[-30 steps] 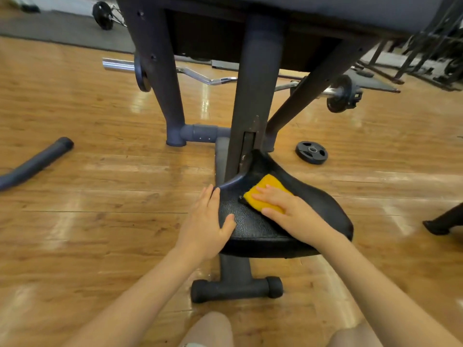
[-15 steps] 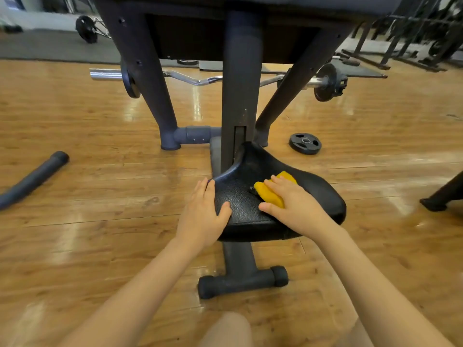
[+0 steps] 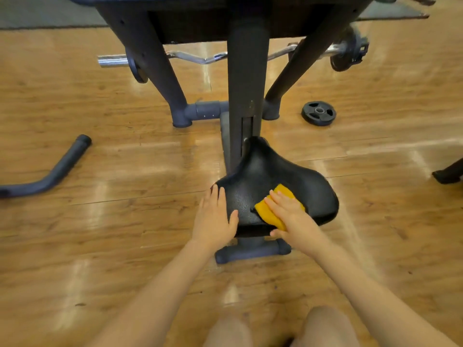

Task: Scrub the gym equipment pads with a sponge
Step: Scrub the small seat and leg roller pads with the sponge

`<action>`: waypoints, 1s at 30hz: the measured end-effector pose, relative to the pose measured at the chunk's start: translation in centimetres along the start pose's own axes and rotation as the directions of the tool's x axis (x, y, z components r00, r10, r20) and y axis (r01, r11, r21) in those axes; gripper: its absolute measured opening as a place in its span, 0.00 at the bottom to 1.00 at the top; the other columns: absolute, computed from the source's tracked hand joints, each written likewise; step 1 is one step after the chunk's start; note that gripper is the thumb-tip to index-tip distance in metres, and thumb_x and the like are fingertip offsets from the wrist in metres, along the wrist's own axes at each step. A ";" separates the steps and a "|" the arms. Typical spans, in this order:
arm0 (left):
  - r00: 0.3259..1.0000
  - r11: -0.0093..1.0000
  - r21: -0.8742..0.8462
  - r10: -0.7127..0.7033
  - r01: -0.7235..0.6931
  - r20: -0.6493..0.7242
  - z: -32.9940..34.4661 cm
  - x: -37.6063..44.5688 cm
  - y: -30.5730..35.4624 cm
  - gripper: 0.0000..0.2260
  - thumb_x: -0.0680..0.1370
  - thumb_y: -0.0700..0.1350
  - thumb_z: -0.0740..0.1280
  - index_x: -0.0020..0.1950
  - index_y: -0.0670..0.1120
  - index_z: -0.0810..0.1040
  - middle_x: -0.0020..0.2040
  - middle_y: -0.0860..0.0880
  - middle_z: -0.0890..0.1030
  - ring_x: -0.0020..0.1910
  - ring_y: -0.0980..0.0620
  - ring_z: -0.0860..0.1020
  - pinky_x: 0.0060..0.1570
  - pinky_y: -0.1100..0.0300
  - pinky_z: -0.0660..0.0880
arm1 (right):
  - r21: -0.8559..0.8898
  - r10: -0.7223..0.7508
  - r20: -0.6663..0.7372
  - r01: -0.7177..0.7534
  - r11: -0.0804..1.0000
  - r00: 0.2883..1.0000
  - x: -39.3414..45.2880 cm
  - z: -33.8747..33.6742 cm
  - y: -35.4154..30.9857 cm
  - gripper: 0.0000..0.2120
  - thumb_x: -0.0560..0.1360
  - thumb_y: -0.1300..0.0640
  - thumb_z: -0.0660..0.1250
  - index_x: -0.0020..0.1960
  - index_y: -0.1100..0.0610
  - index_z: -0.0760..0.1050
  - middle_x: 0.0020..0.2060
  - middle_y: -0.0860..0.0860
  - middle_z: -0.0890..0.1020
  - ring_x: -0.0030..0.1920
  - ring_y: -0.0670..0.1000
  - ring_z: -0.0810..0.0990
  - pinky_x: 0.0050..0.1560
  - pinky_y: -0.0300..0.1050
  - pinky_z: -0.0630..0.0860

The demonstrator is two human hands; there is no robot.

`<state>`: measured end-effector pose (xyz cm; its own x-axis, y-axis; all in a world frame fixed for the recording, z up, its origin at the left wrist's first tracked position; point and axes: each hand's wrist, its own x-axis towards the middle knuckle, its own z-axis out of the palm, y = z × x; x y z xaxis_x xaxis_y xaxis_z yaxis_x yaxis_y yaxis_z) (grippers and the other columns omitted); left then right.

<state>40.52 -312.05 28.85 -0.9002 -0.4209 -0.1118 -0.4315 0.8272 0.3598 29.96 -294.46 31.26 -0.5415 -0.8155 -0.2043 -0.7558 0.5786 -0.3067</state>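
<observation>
The black, textured, saddle-shaped vinyl seat pad (image 3: 270, 181) lies under both hands. A yellow-orange rectangular sponge (image 3: 269, 211) sits on its near right part, pressed flat under the right hand (image 3: 292, 216), whose fingers lie straight over it. The left hand (image 3: 214, 219), fingers extended and thumb spread onto the pad, rests on the pad's left edge. Beyond the hands rises the dark grey steel machine post (image 3: 246, 78). Right of it, a small black round weight plate (image 3: 318, 113) lies on the glossy wooden floor (image 3: 100, 221).
</observation>
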 end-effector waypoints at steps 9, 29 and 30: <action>0.952 0.978 0.194 0.015 -0.078 0.307 -12.6 -10.1 3.3 0.28 0.82 0.55 0.51 0.79 0.44 0.48 0.79 0.44 0.46 0.77 0.45 0.43 0.74 0.50 0.41 | -0.139 -0.032 0.159 0.054 0.989 0.987 -5.8 -8.1 -10.7 0.27 0.78 0.64 0.56 0.75 0.56 0.55 0.75 0.54 0.55 0.76 0.52 0.51 0.74 0.46 0.45; 0.894 0.864 0.271 -0.448 0.425 0.028 -37.8 -34.9 -6.5 0.30 0.82 0.55 0.50 0.78 0.42 0.45 0.79 0.44 0.46 0.77 0.46 0.42 0.74 0.50 0.41 | -0.213 -0.565 0.212 0.602 0.770 0.798 -9.7 -19.8 -44.2 0.30 0.78 0.67 0.55 0.76 0.59 0.47 0.76 0.55 0.46 0.76 0.53 0.43 0.73 0.47 0.42; 0.887 0.854 0.280 -0.461 0.439 0.015 -38.4 -35.9 -7.1 0.29 0.82 0.56 0.49 0.78 0.43 0.46 0.79 0.44 0.46 0.77 0.46 0.43 0.74 0.50 0.41 | -0.199 -0.572 0.218 0.610 0.767 0.791 -9.9 -19.7 -45.3 0.30 0.78 0.66 0.56 0.76 0.59 0.48 0.76 0.55 0.47 0.76 0.53 0.44 0.73 0.46 0.43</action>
<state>78.13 -317.10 65.91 -0.6008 -0.7492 -0.2788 -0.7799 0.6259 -0.0017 62.30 -312.39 65.50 0.0841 -0.9784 -0.1886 -0.9833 -0.0507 -0.1750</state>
